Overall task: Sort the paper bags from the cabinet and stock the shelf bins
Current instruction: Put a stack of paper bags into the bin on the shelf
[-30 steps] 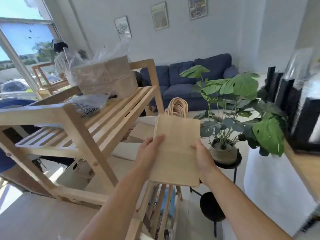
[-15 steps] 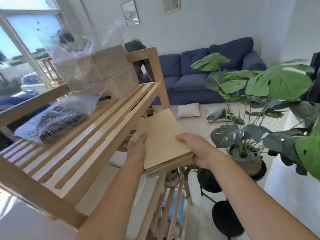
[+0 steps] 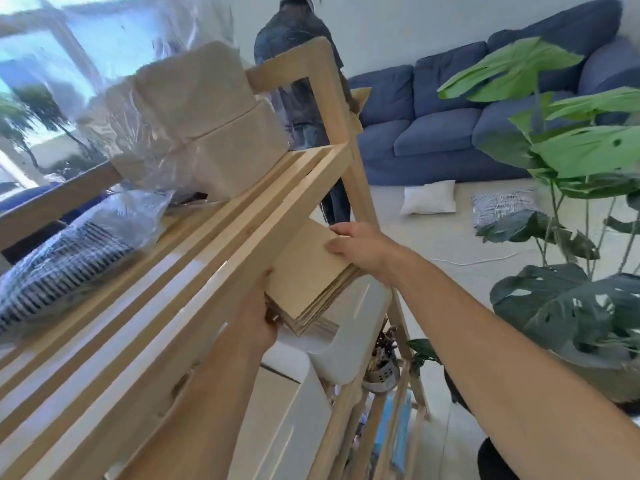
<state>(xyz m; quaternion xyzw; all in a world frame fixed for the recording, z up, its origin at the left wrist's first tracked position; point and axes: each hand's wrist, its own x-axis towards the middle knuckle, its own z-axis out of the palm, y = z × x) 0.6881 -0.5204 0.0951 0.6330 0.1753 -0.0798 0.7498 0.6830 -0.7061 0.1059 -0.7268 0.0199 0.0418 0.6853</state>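
Two hands hold one stack of flat brown paper bags, set apart at opposite sides of it. My right hand clamps the far right edge, fingers curled over the top bag. My left hand grips the near left corner; its fingers are hidden under the stack and behind the front rail of the pale wooden slatted shelf unit, so their exact lie cannot be confirmed.

The stack sits just below that top shelf, over the white plastic bin on the next level down. Whether it touches the bin I cannot tell. It lies nearly flat, tilted slightly. Its layered edge faces me and to the right. Its long axis appears to run away from me, under the shelf, where the far left part is cut off from view. No bag handles can be made out.

On the top shelf lie clear-plastic-wrapped tan bundles.
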